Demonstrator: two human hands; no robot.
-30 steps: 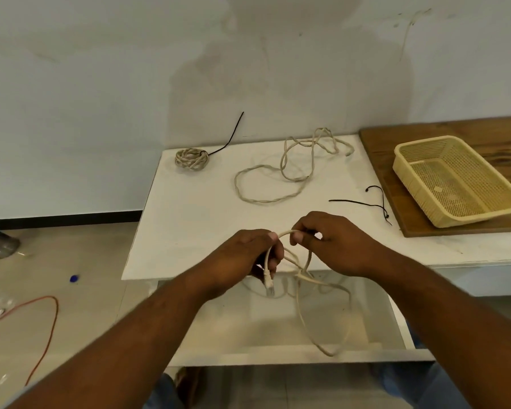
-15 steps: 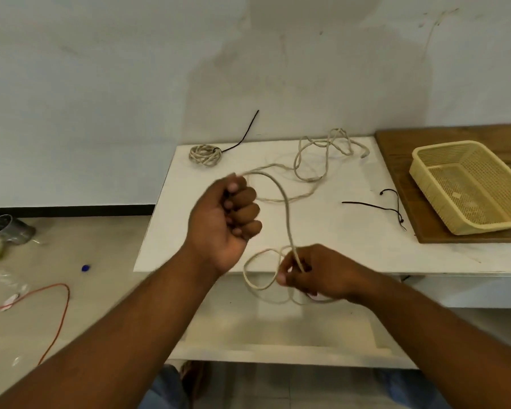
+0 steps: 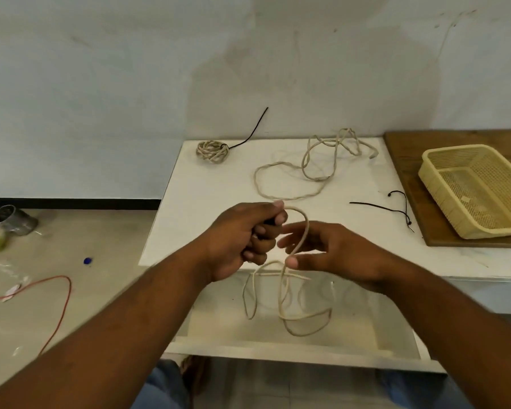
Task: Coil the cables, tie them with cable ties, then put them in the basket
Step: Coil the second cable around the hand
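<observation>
"Well, anything across the white table (image 3: pixel 207 208) in the yellow basket (image 3: pixel 443 196) yet?"

"No. The left hand (image 3: pixel 242 237) had dropped back beside the right hand (image 3: pixel 331 252), fist clamped on the beige cable (image 3: pixel 307 225) at the front edge. The right's fingers had loosened and spread. Another loop was coming, I'd say; the black cable ties (image 3: pixel 378 206) lay untouched."
</observation>
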